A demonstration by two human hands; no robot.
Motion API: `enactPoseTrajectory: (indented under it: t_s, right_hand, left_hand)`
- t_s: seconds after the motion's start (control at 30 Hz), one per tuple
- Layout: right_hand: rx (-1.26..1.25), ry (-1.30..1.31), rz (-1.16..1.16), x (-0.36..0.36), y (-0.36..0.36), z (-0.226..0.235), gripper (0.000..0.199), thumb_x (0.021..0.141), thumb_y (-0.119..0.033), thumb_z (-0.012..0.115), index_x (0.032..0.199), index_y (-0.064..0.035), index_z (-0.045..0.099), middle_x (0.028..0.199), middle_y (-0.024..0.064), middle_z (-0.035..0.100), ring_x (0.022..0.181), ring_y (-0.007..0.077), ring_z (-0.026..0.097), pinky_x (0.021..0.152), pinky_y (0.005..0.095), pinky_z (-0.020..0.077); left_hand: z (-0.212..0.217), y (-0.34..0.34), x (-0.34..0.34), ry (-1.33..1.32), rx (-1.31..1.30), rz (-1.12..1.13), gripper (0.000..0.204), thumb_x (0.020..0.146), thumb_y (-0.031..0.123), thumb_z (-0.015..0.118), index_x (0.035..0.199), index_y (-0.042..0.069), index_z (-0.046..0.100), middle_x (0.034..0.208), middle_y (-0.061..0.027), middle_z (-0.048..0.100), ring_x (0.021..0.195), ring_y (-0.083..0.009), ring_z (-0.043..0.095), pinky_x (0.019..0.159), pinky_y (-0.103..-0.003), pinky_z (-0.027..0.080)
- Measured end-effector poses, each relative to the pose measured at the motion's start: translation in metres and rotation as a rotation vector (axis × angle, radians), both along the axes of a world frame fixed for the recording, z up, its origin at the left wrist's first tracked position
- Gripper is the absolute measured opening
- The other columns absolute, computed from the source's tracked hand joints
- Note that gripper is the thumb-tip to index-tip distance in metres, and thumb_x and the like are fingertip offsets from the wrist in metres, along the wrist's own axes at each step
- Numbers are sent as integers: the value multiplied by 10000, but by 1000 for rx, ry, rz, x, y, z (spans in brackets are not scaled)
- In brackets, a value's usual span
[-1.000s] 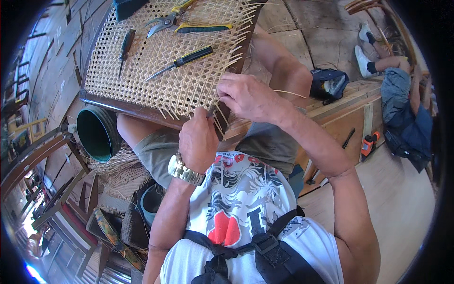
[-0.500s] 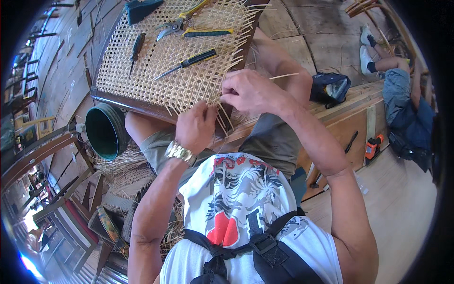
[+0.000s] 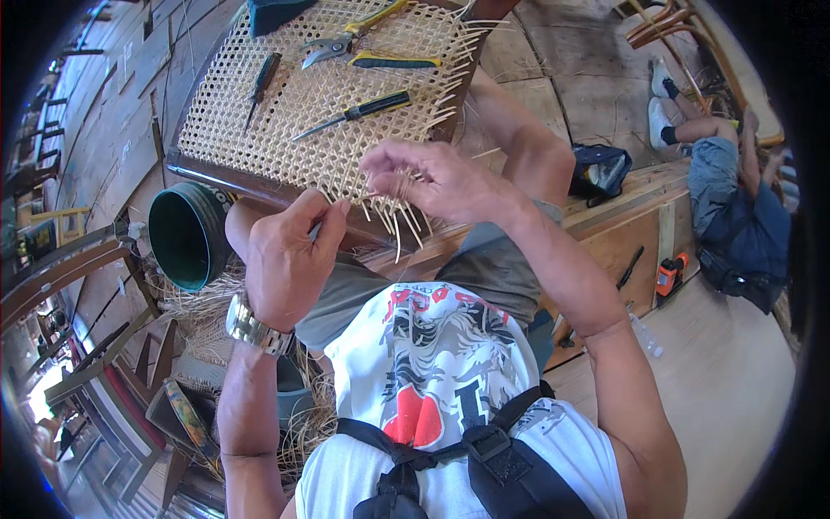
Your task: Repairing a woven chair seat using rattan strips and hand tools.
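A woven cane panel (image 3: pixel 298 95) in a dark wooden frame (image 3: pixel 251 187) lies across my lap, with loose strand ends (image 3: pixel 402 227) sticking out along its right edge and near corner. My left hand (image 3: pixel 290 255), with a metal watch, is pinched closed just off the near edge; whatever is between its fingertips is too thin to make out. Over the near right corner hovers my right hand (image 3: pixel 441 180), its thumb and forefinger parted. On the weave lie a black-handled pointed tool (image 3: pixel 367 108), a dark slim-handled awl (image 3: pixel 262 86) and yellow-handled pruning shears (image 3: pixel 337 48).
A dark green bucket (image 3: pixel 186 238) stands left of my knee, beside cane scraps (image 3: pixel 203 298). A blue cloth (image 3: pixel 277 13) rests at the panel's far edge. To the right are a dark bag (image 3: pixel 601 169), an orange tool (image 3: pixel 670 275) and another person (image 3: pixel 735 208) seated on the floor.
My left hand has drawn back left and toward me, off the corner. My right hand has shifted left and loosened its pinch. The panel appears slightly farther right in view.
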State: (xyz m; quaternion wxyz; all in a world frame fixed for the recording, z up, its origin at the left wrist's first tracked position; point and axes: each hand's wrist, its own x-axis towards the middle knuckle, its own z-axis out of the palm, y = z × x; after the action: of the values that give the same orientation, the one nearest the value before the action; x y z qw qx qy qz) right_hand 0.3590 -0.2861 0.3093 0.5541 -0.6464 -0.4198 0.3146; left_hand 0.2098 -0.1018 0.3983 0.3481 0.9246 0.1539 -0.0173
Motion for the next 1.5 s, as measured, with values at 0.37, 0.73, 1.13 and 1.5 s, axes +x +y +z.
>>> enactPoseTrajectory:
  t_s: [0.37, 0.73, 1.13, 1.5]
  right_hand:
    - [-121, 516, 257, 25, 9, -12, 177, 986, -195, 700, 1029, -23, 690, 934, -30, 656, 884, 33, 584, 764, 231, 494]
    - [-368, -13, 223, 35, 18, 6, 192, 883, -190, 727, 865, -2, 695, 804, 123, 669, 733, 204, 623, 701, 361, 494]
    - [-262, -485, -140, 2, -1, -15, 143, 845, -105, 684, 803, 20, 630, 848, 181, 586, 860, 380, 618, 782, 466, 501]
    - [-254, -568, -159, -1, 1, -21, 143, 839, -129, 695, 792, -3, 645, 821, 167, 576, 866, 355, 607, 796, 458, 490]
  left_hand:
    - [-23, -11, 1, 31, -347, 187, 283, 973, 184, 699, 787, -6, 601, 560, -95, 546, 486, -102, 507, 470, -300, 396]
    - [-41, -3, -23, 180, -281, 183, 179, 1007, 150, 631, 920, -6, 617, 604, -79, 628, 535, -153, 646, 503, -322, 480]
    - [-82, -22, 12, 383, -176, -21, 236, 1007, 196, 596, 981, -37, 625, 683, -159, 675, 641, -235, 703, 561, -373, 535]
    - [-88, -56, 23, 262, 181, 52, 200, 960, 146, 558, 881, -26, 623, 785, -298, 660, 775, -491, 655, 707, -570, 517]
